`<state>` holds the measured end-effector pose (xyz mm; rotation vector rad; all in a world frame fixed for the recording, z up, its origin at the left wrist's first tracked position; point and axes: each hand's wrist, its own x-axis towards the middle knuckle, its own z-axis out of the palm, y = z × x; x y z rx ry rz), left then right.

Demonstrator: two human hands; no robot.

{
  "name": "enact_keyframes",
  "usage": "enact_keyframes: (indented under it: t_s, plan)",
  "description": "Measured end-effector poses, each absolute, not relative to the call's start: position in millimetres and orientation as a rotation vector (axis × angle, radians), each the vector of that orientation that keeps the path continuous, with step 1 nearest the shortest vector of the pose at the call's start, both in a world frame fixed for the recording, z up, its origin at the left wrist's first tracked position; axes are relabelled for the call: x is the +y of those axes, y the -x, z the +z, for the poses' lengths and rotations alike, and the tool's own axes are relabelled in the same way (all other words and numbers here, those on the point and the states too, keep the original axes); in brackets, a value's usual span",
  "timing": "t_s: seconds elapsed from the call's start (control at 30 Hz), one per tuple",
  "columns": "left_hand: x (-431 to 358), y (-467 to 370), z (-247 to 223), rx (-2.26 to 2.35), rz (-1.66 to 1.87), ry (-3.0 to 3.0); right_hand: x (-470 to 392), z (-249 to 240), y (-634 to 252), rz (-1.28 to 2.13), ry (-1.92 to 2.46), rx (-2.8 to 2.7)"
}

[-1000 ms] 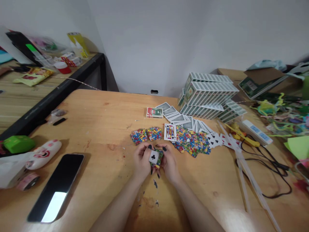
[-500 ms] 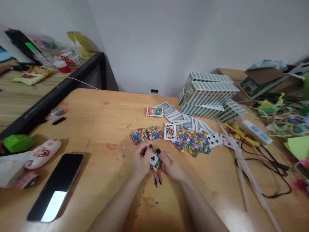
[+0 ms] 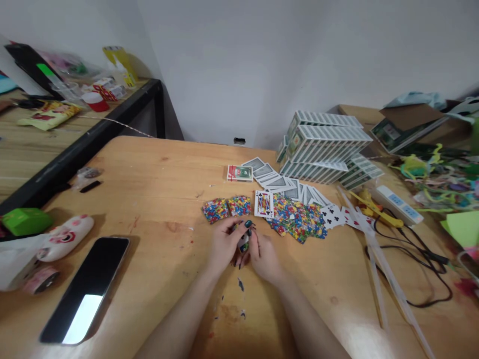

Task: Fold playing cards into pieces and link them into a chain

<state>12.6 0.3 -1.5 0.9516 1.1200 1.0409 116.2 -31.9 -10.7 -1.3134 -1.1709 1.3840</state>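
Note:
My left hand (image 3: pixel 223 245) is closed on a small playing card (image 3: pixel 244 246), its white face and colourful patterned edge partly showing. Against the same card, the fingers of my right hand (image 3: pixel 265 255) are pinched, thumb tip close to the left thumb. Most of the card is hidden by fingers. Just beyond the hands lie two small colourful patterned pieces (image 3: pixel 239 205). A face card of clubs (image 3: pixel 264 204) rests at the edge of a spread of colourful patterned cards (image 3: pixel 297 217). Dark paper scraps (image 3: pixel 240 284) lie on the table below my hands.
Behind the cards are a card box (image 3: pixel 240 173), fanned grey-backed cards (image 3: pixel 279 182) and stacked card boxes (image 3: pixel 325 144). To the right are clear strips (image 3: pixel 377 254), a yellow tool (image 3: pixel 377 208) and a power strip (image 3: pixel 399 204). A phone (image 3: pixel 88 284) lies on the left.
The club on the held card was plain to see before; now my fingers cover most of it. My thumbs have come together, and my right hand has closed in at the card's upper edge.

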Motion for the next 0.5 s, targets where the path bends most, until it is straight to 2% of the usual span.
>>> enact_keyframes:
  t_s: [0.13,0.37,0.5]
  plan:
    - [-1.5,-15.3,0.0,1.084,0.978,-0.897,-34.6,-16.6,-115.8,1.294,1.348,-1.242]
    - [3.5,-10.6,2.5,1.121,1.071,-1.013,-39.7,-28.5,-113.4,0.958,1.424,-1.584]
    - [2.4,-7.8,1.4,1.188,1.077,-1.206,-38.7,-23.6,-113.1,1.020,1.371,-1.591]
